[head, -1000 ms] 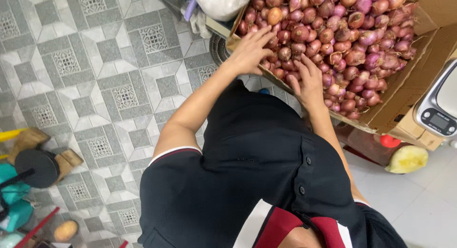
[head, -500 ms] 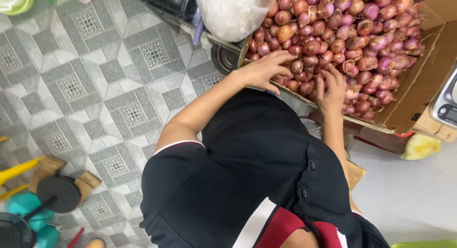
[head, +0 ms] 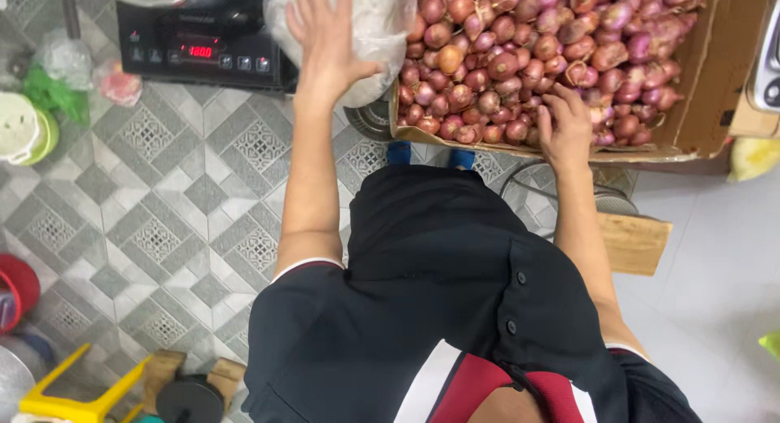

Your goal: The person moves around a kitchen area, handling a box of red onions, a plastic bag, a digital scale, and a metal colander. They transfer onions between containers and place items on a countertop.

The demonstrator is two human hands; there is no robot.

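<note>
Closest to you is your own dark shirt, and past it both arms stretch forward over the grey patterned floor tiles. Your right hand rests at the near edge of the cardboard box, fingers curled loosely down among the red shallots in the front row; whether it has actually closed on one you cannot tell from here. The box lies with its long side running left to right across your view, its open top facing up and heaped full. Your left hand reaches further out, fingers spread wide and flat against the clear plastic bag, which stands just left of the box and touches its corner. The palm presses the bag's face without gripping it. Beyond and left of the bag sits a black digital scale with a red lit display.
</note>
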